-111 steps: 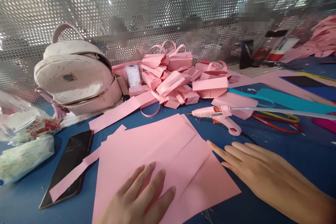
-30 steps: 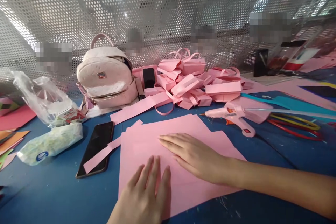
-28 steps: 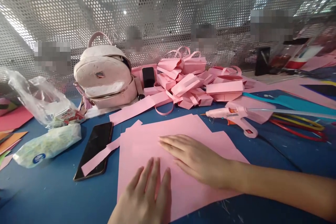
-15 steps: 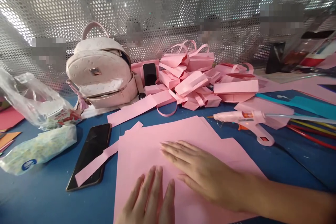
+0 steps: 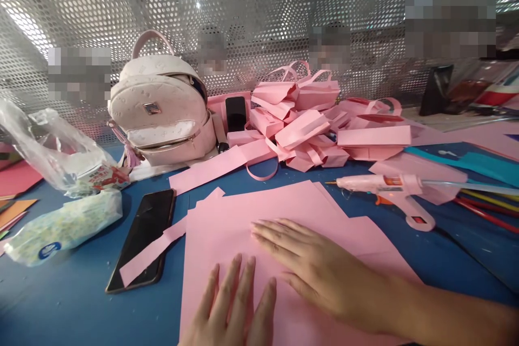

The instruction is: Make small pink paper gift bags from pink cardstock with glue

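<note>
A stack of pink paper sheets lies flat on the blue table in front of me. My left hand rests flat on the near part of the top sheet, fingers together and pointing away. My right hand lies palm down across the sheet from the right, its fingertips near the sheet's middle. Neither hand holds anything. A pink glue gun lies to the right of the sheets, nozzle pointing left.
A black phone with a pink paper strip across it lies left of the sheets. Behind are a pink backpack, a heap of folded pink paper bags, a second phone, plastic bags at left, and a perforated metal wall.
My right hand moved from the bare table at the right onto the pink sheet. Over the last second both hands stay pressed flat; the view shifts slightly.
</note>
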Motion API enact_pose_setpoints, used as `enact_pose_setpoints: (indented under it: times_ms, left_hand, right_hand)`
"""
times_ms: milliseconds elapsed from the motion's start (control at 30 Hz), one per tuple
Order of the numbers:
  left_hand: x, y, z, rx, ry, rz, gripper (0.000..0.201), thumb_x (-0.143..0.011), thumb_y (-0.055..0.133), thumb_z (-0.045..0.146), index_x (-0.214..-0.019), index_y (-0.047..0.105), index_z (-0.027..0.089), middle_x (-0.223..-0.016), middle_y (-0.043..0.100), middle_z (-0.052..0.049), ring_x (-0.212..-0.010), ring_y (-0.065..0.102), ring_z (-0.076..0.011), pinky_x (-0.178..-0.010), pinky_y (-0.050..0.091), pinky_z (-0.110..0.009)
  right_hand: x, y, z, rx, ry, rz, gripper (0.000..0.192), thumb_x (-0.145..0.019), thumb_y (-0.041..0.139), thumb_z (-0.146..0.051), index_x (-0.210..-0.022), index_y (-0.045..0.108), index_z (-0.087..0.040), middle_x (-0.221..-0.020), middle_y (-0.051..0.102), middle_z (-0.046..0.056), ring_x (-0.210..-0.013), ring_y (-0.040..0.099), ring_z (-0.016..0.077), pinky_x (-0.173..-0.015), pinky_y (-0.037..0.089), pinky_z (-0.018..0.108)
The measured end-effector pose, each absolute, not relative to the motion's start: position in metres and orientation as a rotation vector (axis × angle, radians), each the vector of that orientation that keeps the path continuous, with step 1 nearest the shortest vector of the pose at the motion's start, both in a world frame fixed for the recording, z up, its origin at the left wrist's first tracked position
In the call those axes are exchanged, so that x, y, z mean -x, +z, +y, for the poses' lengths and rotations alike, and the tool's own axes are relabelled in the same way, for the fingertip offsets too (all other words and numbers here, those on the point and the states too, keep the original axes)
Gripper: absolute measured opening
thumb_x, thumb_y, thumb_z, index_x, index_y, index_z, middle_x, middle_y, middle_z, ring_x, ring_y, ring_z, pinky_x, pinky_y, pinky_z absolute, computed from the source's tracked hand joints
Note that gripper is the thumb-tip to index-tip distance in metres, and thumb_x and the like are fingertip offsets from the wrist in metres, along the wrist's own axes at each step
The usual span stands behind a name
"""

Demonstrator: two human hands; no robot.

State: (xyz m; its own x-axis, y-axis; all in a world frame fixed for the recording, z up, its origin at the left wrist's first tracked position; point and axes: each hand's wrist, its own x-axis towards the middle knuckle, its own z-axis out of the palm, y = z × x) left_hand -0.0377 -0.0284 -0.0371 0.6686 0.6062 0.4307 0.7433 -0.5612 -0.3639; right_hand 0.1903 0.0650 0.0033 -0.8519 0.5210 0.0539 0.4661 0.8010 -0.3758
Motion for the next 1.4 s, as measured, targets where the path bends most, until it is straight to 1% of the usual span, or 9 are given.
enact_pose_setpoints:
  times_ms: [167,367,600,733,833,933,1167,1267,1400]
  left_hand:
    - [0.041,-0.032,-0.026,2.381,-0.338,-1.007,0.042,-0.099,0.049,0.014,-0.140,0.057,0.019,-0.129,0.069,-0.017,-0.119,0.067,-0.0368,-0.087,0.063,-0.047]
    - [0.047,-0.034,-0.023,2.417,-0.335,-0.910,0.045,-0.099,0.045,0.019,-0.143,0.052,0.012,-0.131,0.067,-0.022,-0.118,0.067,-0.0393,-0.085,0.063,-0.050]
    - [0.049,-0.028,-0.026,2.548,-0.214,-0.920,0.049,-0.097,0.039,0.015,-0.146,0.047,0.009,-0.128,0.069,-0.022,-0.116,0.068,-0.0392,-0.086,0.062,-0.053]
    - [0.050,-0.021,-0.026,2.617,-0.192,-0.960,0.053,-0.095,0.038,0.015,-0.147,0.043,0.007,-0.127,0.069,-0.023,-0.117,0.067,-0.0389,-0.090,0.060,-0.055]
    - [0.050,-0.019,-0.025,2.643,-0.188,-0.995,0.054,-0.094,0.040,0.017,-0.147,0.043,0.008,-0.126,0.068,-0.023,-0.118,0.066,-0.0388,-0.093,0.058,-0.055]
    - [0.048,-0.023,-0.026,2.658,-0.180,-1.036,0.053,-0.093,0.043,0.019,-0.146,0.046,0.011,-0.128,0.068,-0.023,-0.120,0.065,-0.0381,-0.096,0.056,-0.055]
    - [0.040,-0.040,-0.031,2.487,-0.385,-1.107,0.045,-0.098,0.042,0.017,-0.142,0.050,0.017,-0.137,0.063,-0.022,-0.124,0.062,-0.0417,-0.090,0.058,-0.056]
    - [0.041,-0.034,-0.032,2.510,-0.306,-1.099,0.046,-0.098,0.045,0.015,-0.144,0.049,0.018,-0.139,0.062,-0.020,-0.127,0.060,-0.0381,-0.094,0.058,-0.052]
    - [0.042,-0.026,-0.032,2.509,-0.271,-1.092,0.047,-0.098,0.047,0.013,-0.145,0.049,0.019,-0.140,0.062,-0.018,-0.127,0.061,-0.0359,-0.096,0.058,-0.050]
  right_hand:
    - [-0.186,0.004,0.067,0.811,0.624,-2.818,0.059,-0.101,0.051,-0.036,-0.154,0.040,-0.014,-0.160,0.036,0.013,-0.148,0.035,0.0273,-0.124,0.027,0.048]
    - [-0.167,0.021,0.076,0.792,0.640,-2.863,0.049,-0.103,0.044,-0.028,-0.149,0.048,-0.012,-0.157,0.040,0.013,-0.147,0.038,0.0270,-0.124,0.027,0.049]
    - [-0.124,0.027,0.088,0.607,0.513,-2.969,0.047,-0.106,0.035,-0.025,-0.148,0.048,-0.008,-0.156,0.044,0.011,-0.148,0.034,0.0210,-0.126,0.023,0.039]
    - [-0.102,0.027,0.089,0.488,0.396,-3.027,0.046,-0.107,0.034,-0.025,-0.144,0.052,-0.004,-0.155,0.045,0.013,-0.149,0.033,0.0234,-0.125,0.024,0.041]
    - [-0.098,0.024,0.086,0.499,0.319,-3.027,0.048,-0.108,0.032,-0.026,-0.147,0.047,-0.005,-0.157,0.041,0.013,-0.150,0.030,0.0229,-0.125,0.024,0.041]
    - [-0.106,0.018,0.078,0.536,0.286,-2.985,0.050,-0.107,0.033,-0.027,-0.149,0.043,-0.003,-0.158,0.038,0.016,-0.150,0.031,0.0246,-0.124,0.024,0.045]
    - [-0.164,0.019,0.062,0.856,0.283,-2.881,0.048,-0.103,0.039,-0.024,-0.147,0.050,-0.009,-0.156,0.042,0.016,-0.147,0.037,0.0262,-0.123,0.028,0.050]
    - [-0.195,0.020,0.056,0.986,0.211,-2.850,0.048,-0.100,0.038,-0.020,-0.144,0.054,-0.008,-0.154,0.045,0.017,-0.144,0.042,0.0277,-0.121,0.032,0.052]
    - [-0.231,0.015,0.051,1.219,0.073,-2.803,0.049,-0.102,0.033,-0.024,-0.144,0.055,-0.011,-0.154,0.046,0.014,-0.142,0.045,0.0282,-0.117,0.038,0.054]
